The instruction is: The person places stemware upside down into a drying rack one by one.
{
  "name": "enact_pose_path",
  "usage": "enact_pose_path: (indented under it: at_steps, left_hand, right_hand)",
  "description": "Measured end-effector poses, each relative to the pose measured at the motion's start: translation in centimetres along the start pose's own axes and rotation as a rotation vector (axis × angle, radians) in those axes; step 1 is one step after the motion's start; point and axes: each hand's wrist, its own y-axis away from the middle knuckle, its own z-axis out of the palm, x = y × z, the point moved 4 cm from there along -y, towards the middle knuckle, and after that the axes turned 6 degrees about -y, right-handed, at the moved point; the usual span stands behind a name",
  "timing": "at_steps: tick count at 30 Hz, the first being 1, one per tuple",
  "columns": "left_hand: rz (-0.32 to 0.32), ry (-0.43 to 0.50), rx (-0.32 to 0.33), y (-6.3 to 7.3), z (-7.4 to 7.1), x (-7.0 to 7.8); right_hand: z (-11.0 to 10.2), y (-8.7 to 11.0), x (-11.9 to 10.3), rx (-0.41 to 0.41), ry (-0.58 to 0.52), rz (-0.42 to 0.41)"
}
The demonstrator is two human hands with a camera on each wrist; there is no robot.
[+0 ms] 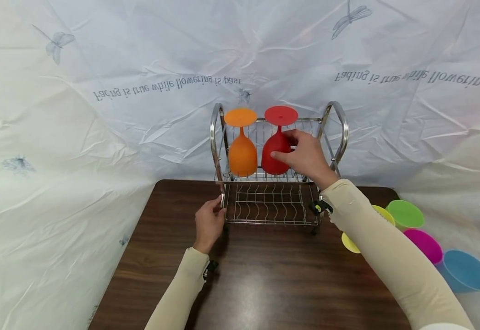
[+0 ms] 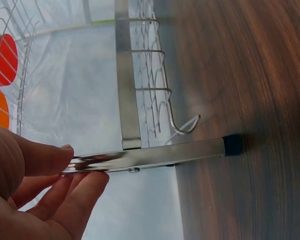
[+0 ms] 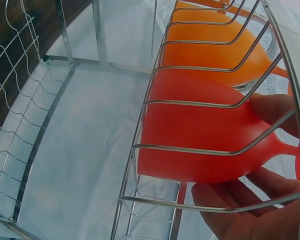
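A two-tier metal dish rack (image 1: 270, 223) stands at the back of the table. On its upper tier, an orange goblet (image 1: 243, 156) and a red goblet (image 1: 273, 158) sit upside down side by side, bases up. My right hand (image 1: 306, 153) holds the red goblet around its bowl, thumb on one side and fingers on the other, as the right wrist view shows through the wires. With thumb and fingers, my left hand (image 2: 55, 185) pinches the rack's left metal leg (image 2: 180, 154), whose dark foot (image 2: 233, 144) rests on the table.
At the table's right side, partly behind my right sleeve, are a yellow goblet (image 1: 350, 243), a green cup (image 1: 405, 214), a magenta cup (image 1: 424, 246) and a blue cup (image 1: 466, 270). Wrinkled white sheeting (image 1: 173, 46) hangs behind the rack. The brown table (image 1: 248, 279) extends in front.
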Motion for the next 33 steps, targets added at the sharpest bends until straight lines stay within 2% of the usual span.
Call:
enact_pose_path:
  at_steps: [10, 16, 19, 23, 27, 33]
  left_hand:
    - [-0.040, 0.008, -0.035, -0.1, 0.2, 0.1]
    - [-0.046, 0.008, -0.039, -0.2, 0.3, 0.2]
    - [-0.052, 0.011, -0.039, -0.2, 0.2, 0.1]
    - [-0.035, -0.005, -0.014, 0.0, 0.2, 0.0]
    - [-0.012, -0.023, 0.007, 0.1, 0.3, -0.1]
    - [-0.020, -0.007, -0.005, 0.3, 0.0, -0.2]
  right_hand:
    - [-0.4, 0.2, -0.2, -0.007, 0.001, 0.015]
    - [-1.6, 1.3, -0.7, -0.002, -0.013, 0.022]
    - [-2.4, 2.4, -1.1, 0.022, -0.011, -0.005]
    - [-3.6, 4.5, -1.2, 0.092, -0.022, -0.080]
    - [-5.2, 7.0, -0.6, 0.178, -0.046, -0.126]
    - [-7.3, 10.9, 0.7, 0.310, -0.089, -0.154]
